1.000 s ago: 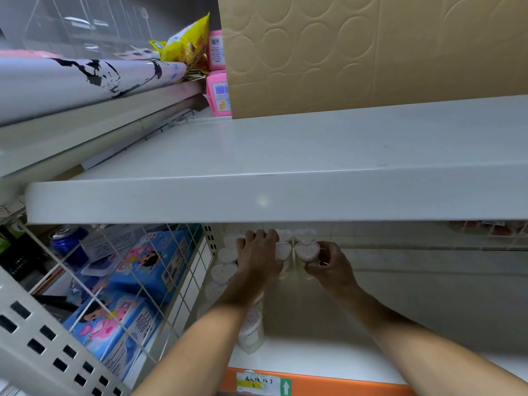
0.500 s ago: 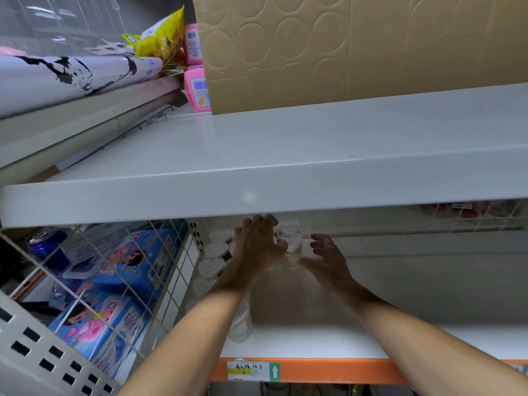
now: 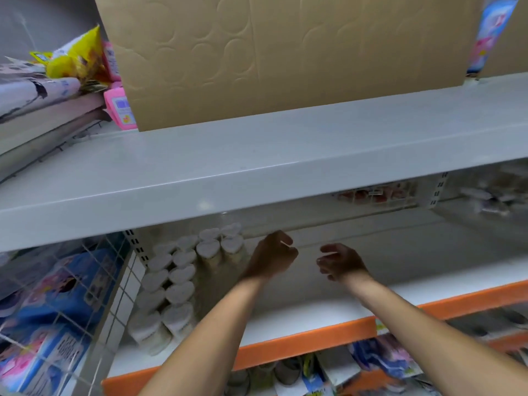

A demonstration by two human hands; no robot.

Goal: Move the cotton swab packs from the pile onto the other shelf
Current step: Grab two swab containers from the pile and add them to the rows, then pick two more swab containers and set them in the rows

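White heart-lidded cotton swab packs [image 3: 183, 278] in upright rows against left end of lower shelf [image 3: 328, 310], beside wire divider [image 3: 94, 284]. Bare shelf surface open to their right, up to orange front edge [image 3: 308, 337]. Grey upper shelf [image 3: 257, 167] overhanging close above. Left hand [image 3: 273, 257] just right of packs, fingers loosely curled, holding nothing. Right hand [image 3: 341, 262] near it, apart, relaxed, empty.
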